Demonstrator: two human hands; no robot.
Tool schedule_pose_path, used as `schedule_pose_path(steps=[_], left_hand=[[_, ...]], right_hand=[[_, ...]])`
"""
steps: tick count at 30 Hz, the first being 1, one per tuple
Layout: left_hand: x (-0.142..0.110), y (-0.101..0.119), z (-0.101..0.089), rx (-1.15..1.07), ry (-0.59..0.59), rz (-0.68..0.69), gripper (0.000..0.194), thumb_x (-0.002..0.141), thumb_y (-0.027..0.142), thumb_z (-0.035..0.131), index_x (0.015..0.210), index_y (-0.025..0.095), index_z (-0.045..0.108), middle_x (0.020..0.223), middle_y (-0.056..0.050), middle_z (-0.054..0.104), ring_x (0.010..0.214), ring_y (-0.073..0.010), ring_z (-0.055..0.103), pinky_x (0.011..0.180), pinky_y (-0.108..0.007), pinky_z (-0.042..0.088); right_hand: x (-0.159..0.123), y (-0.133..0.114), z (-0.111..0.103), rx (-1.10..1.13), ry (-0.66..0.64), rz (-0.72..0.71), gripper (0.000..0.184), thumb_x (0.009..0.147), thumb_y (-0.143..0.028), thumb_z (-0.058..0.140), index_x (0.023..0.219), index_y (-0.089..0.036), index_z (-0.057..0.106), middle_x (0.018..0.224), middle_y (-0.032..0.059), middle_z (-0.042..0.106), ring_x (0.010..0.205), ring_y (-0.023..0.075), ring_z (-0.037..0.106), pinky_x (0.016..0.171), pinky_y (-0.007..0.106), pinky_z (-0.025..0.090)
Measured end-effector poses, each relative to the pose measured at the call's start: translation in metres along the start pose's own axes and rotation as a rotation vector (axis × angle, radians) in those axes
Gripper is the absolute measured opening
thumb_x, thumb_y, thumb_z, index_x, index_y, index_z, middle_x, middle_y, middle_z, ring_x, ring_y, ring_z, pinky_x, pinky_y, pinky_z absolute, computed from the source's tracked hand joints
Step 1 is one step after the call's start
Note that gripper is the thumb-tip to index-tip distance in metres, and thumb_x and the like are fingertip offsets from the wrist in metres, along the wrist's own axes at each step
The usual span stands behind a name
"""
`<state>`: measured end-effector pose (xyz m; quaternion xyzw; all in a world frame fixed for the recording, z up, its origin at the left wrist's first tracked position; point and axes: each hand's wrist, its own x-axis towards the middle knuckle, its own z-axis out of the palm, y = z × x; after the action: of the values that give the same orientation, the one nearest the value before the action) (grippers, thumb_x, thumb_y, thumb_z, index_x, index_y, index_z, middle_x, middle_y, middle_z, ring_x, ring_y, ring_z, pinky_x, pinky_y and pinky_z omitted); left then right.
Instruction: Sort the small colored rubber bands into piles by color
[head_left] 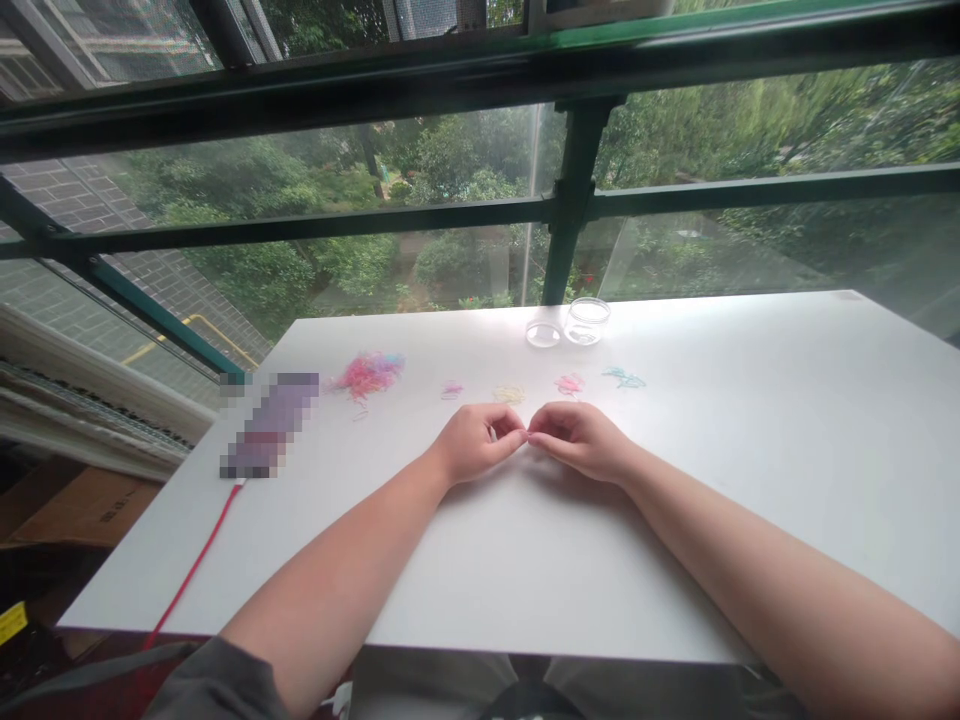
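My left hand (480,440) and my right hand (581,440) meet over the middle of the white table, thumb and forefinger of each closed in a pinch. Their fingertips touch or nearly touch; whatever is between them is too small to make out. Just beyond the hands lie small heaps of thin, band-like pieces: a purple-pink heap (451,389), a yellow heap (509,394), a pink heap (569,384) and a light blue heap (625,377). Farther left is a larger mixed heap (369,371), mostly pink and red with some blue and purple.
A clear round jar (587,322) stands near the table's far edge, with a clear round lid (543,334) beside it. On the left lies a blurred-out phone-like device (271,425) with a red cable (193,565) running off the front edge. Windows border the white table (787,400).
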<state>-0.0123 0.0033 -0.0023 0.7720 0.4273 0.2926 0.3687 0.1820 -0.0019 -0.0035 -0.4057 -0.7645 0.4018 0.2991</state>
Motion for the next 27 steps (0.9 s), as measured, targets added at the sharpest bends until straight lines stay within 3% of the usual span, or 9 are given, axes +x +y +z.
schedule_pose_path(steps=[5,10,27], left_hand=[[0.0004,0.0001,0.0007,0.003,-0.002,0.014,0.019,0.076,0.033,0.057,0.074,0.015,0.064,0.066,0.0,0.063,0.053,-0.0069,0.047,0.051,-0.019,0.037],[0.0002,0.0004,0.0003,-0.01,-0.025,0.02,0.018,0.076,0.031,0.056,0.072,0.015,0.063,0.065,0.0,0.061,0.054,-0.0075,0.047,0.051,-0.019,0.037],[0.0005,0.0003,-0.0026,-0.031,-0.048,0.021,0.016,0.075,0.029,0.056,0.07,0.015,0.06,0.065,0.0,0.059,0.055,-0.0078,0.045,0.052,-0.02,0.037]], right_hand=[[0.0,0.0007,0.0006,-0.011,0.007,-0.006,0.024,0.08,-0.038,0.056,0.075,-0.015,0.059,0.053,-0.0033,0.045,0.05,0.0084,0.038,0.046,0.021,0.032],[0.0001,0.0013,-0.0004,-0.042,0.007,-0.019,0.015,0.079,-0.029,0.055,0.074,-0.015,0.059,0.059,-0.0008,0.053,0.053,0.0097,0.043,0.05,0.022,0.035],[-0.0013,0.0015,-0.0019,0.094,-0.006,0.016,0.008,0.079,-0.023,0.052,0.075,-0.017,0.054,0.057,-0.0017,0.053,0.051,0.0102,0.045,0.049,0.023,0.036]])
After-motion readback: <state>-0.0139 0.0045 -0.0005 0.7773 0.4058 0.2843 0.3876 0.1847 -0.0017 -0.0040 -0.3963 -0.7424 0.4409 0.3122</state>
